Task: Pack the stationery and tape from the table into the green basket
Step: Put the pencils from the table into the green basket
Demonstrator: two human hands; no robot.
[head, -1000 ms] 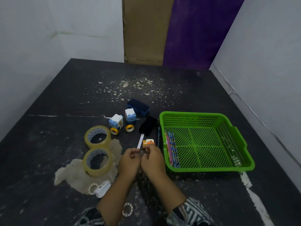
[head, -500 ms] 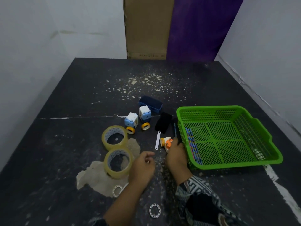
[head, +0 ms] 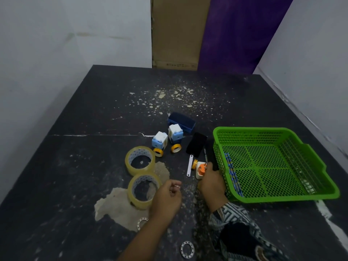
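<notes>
My right hand (head: pixel 211 182) pinches the orange-and-white piece (head: pixel 200 167) beside the green basket (head: pixel 282 197); I'd lift it over the rim and release low. My left hand (head: pixel 166 198) is curled; whether it holds anything, I cannot tell.

Tabletop (head: pixel 94 166): matt black, rough, scuffed, pale flecks all over. Patch (head: pixel 116 208): coating gone, chalky beige, coarse. Basket (head: pixel 282 198): green plastic mesh, slight sheen. Far tape (head: pixel 138 172) and near tape (head: pixel 139 204): glossy clear yellowish film, white dotted cores. Dispenser (head: pixel 200 171): smooth white plastic, orange part. Box (head: pixel 181 121): dark blue plastic, smooth. Cardboard (head: pixel 178 34): matt brown. Sleeve (head: pixel 231 213): patterned cloth, matt. Wall (head: pixel 56 63): matt white paint.
</notes>
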